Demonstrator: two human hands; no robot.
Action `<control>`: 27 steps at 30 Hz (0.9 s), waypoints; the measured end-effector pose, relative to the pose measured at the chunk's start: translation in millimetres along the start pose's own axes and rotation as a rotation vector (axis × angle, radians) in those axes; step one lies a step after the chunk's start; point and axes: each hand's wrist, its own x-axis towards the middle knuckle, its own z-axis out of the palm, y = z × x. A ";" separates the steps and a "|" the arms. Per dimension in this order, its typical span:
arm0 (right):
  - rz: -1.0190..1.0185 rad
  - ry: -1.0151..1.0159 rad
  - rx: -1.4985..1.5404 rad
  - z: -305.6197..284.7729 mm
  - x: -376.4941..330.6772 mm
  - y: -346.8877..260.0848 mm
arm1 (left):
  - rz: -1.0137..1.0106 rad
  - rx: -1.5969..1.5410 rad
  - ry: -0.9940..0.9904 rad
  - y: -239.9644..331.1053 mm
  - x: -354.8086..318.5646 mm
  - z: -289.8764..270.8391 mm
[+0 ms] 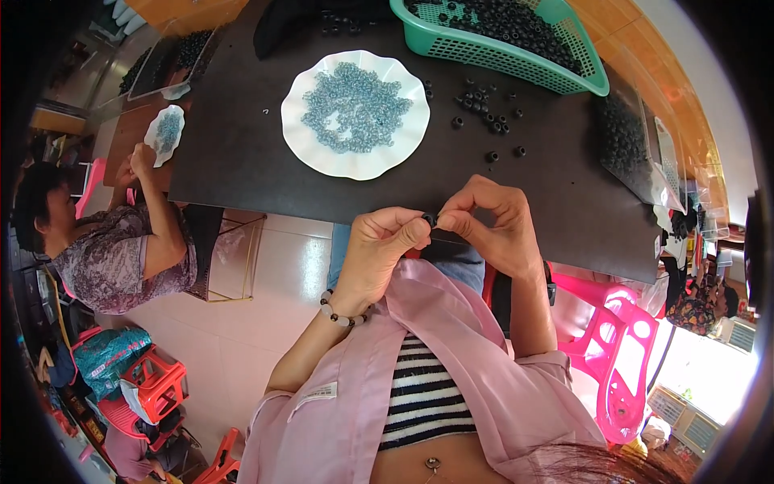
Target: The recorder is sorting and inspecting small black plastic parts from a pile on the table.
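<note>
My left hand [379, 246] is closed, pinching a small black cylindrical piece [430, 219] between thumb and forefinger. My right hand [492, 226] meets it from the other side with thumb and forefinger pressed together at the piece; whatever is in that pinch is too small to make out. Both hands are at the near edge of the dark table [242, 153]. Beyond them stands a white scalloped plate [355, 168] with many tiny clear bluish pieces. Loose black cylindrical pieces [492, 121], some showing a hole, lie to the plate's right.
A green perforated basket [500, 60] heaped with black pieces stands at the far right. A clear bin [637, 153] of similar pieces is at the right edge. At left, another person [121, 234] sits near a smaller white plate [168, 137]. A pink stool [621, 347] stands right.
</note>
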 end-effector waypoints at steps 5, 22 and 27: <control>0.024 -0.132 0.445 6.3 1.9 14.5 | -0.007 0.020 -0.092 10.5 0.5 -0.6; -0.370 -0.044 0.288 22.7 -0.4 21.3 | 0.005 0.037 -0.126 23.9 -10.3 7.3; -0.519 -0.006 0.042 13.9 0.6 6.9 | -0.022 0.097 -0.171 37.4 -16.4 11.1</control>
